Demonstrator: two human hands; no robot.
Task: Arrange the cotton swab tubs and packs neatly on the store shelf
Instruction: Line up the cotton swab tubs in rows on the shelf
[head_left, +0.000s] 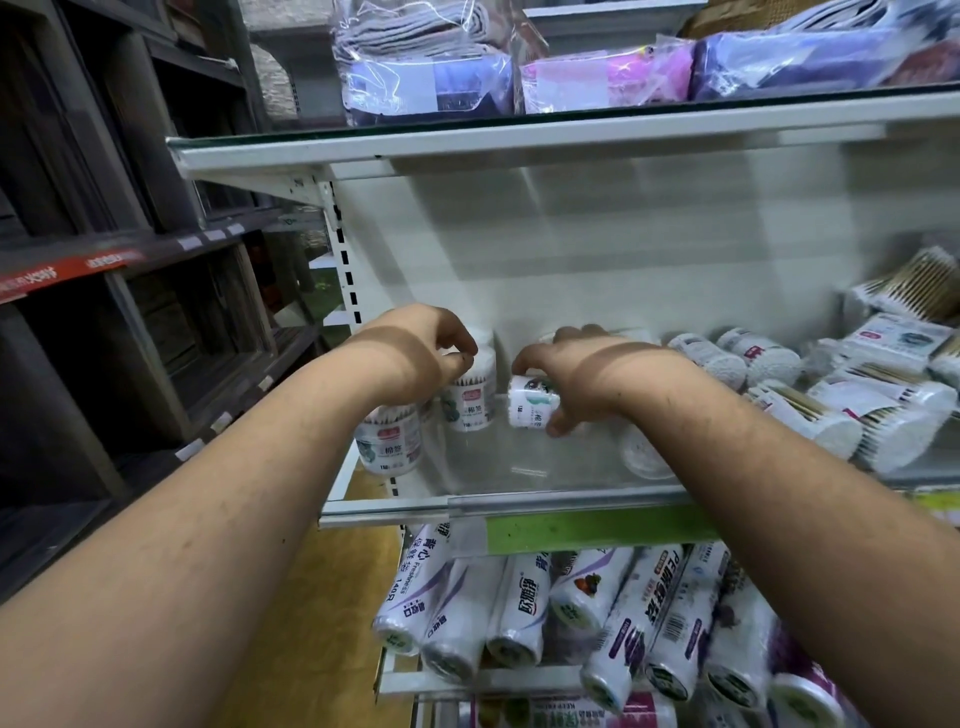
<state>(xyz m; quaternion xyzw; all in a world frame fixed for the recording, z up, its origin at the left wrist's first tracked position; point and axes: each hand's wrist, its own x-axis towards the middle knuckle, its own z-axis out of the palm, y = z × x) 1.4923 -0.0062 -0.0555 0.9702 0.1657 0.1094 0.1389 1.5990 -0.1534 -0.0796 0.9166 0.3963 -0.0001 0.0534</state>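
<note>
The glass shelf (498, 470) is the main stage here, with a big bare stretch in the middle and most of the stock heaped on its right side. That heap (831, 395) is a jumble of swab packs and tubs lying on their sides, wooden sticks showing through the wrap. Below it sits a row of bag rolls (597, 618), above it folded cloths in plastic, neither part of the job.

On the left end 2 tubs already stand upright: the front tub (388, 439) near the shelf edge and the rear tub (470, 397) just behind it. The left hand (415, 353) is curled over the rear tub, fingertips pinching its top. The right hand (566, 374) is wrapped around a tipped tub (532, 402) lying sideways, just beside the rear one.

So I'd say we're early on, building the upright row from the left. Next move probably calls for turning the tipped tub onto its base and snugging it beside the rear tub, label forward, then working through that heap.
</note>
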